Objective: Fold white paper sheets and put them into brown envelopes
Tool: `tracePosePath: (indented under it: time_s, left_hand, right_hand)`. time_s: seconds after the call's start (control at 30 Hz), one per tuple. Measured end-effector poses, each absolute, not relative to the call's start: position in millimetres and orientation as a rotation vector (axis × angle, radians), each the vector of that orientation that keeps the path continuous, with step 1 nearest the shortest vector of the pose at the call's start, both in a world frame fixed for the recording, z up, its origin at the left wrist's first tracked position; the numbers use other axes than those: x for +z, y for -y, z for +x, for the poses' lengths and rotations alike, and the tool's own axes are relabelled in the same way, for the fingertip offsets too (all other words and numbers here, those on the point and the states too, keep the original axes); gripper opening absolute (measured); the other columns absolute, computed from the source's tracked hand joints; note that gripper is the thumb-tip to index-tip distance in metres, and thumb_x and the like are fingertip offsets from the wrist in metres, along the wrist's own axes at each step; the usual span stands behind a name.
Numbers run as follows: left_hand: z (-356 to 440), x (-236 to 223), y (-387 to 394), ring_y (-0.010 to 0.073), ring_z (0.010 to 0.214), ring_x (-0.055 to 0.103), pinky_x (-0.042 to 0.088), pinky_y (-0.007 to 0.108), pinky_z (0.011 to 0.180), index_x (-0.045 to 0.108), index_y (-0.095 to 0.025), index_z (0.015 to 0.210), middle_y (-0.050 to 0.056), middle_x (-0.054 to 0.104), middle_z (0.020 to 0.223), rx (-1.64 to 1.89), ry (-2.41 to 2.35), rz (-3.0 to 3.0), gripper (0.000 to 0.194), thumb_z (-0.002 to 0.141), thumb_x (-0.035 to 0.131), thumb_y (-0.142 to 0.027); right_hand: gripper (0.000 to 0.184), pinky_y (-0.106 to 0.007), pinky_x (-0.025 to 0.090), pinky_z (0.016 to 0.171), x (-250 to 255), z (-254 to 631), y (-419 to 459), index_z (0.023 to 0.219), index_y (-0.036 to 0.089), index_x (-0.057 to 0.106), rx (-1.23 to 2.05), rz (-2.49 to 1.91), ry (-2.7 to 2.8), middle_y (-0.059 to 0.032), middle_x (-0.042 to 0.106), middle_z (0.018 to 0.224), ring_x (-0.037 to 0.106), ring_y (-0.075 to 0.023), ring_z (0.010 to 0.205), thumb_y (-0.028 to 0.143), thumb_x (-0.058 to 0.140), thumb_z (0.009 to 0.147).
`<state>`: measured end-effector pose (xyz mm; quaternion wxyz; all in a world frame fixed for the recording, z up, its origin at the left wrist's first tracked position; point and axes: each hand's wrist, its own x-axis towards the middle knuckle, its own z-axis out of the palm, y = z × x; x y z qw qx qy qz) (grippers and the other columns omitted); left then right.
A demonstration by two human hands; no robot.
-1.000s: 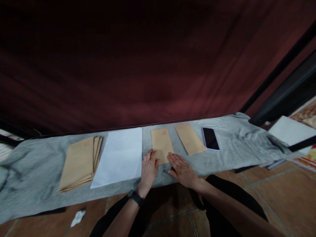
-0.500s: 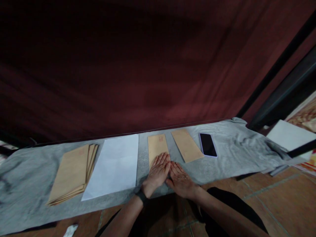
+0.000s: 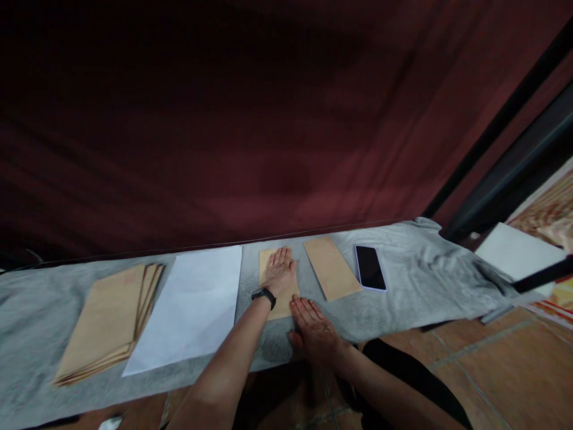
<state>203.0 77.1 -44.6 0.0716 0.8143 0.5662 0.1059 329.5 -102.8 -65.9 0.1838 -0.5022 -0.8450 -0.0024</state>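
A brown paper envelope (image 3: 281,309) lies flat in the middle of the grey cloth. My left hand (image 3: 280,272), with a dark band on its wrist, rests palm down on the envelope's far part, fingers stretched away from me. My right hand (image 3: 313,325) lies flat at the near right corner, fingertips touching the envelope's edge. To the right is a second brown envelope (image 3: 332,267), set at a slant. A stack of several brown envelopes (image 3: 102,319) is fanned out on the far left, with sheets of white paper (image 3: 192,307) beside it.
A phone (image 3: 370,267) with a pale purple case lies right of the slanted envelope. Grey cloth (image 3: 416,278) covers the narrow surface. Behind it hangs a dark red curtain (image 3: 268,149). A white board (image 3: 517,251) and dark poles stand at the right; tiled floor (image 3: 505,364) shows below.
My left hand has slid away from me up the envelope, apart from my right hand. My right hand has moved slightly nearer to me. The view has shifted a little.
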Motion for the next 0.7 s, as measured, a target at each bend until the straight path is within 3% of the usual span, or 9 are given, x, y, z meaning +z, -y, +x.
tracePosePath:
  time_s: [0.2,0.4,0.7]
  left_hand:
    - [169,-49,-7,0.0242,0.153,0.017,0.021,0.049,0.123,0.029,-0.013,0.155,0.013,0.026,0.163,0.156,-1.492,2.525,0.058,0.103,0.018,-0.034]
    - [127,-62,68,0.0218,0.151,0.025,0.028,0.048,0.121,0.027,-0.020,0.156,0.009,0.030,0.162,0.221,-1.464,2.628,0.056,0.104,0.027,-0.039]
    - [128,-66,80,0.0283,0.146,0.036,0.034,0.046,0.117,0.040,-0.004,0.148,0.019,0.040,0.156,0.491,-1.895,2.515,0.055,0.099,0.033,-0.028]
  right_hand:
    - [0.059,-0.045,0.033,0.120,-69,327,104,0.152,0.007,0.036,-0.006,-1.458,2.376,-0.0157,0.040,0.156,0.036,-0.0259,0.145,0.035,0.043,0.100]
    - [0.058,-0.045,0.029,0.123,-65,328,108,0.154,0.008,0.032,-0.023,-1.450,2.376,-0.0152,0.037,0.157,0.034,-0.0246,0.147,0.031,0.042,0.101]
    - [0.059,-0.043,0.027,0.123,-52,305,111,0.155,0.012,0.031,0.107,-1.304,2.454,-0.0129,0.034,0.160,0.029,-0.0230,0.149,0.043,0.036,0.104]
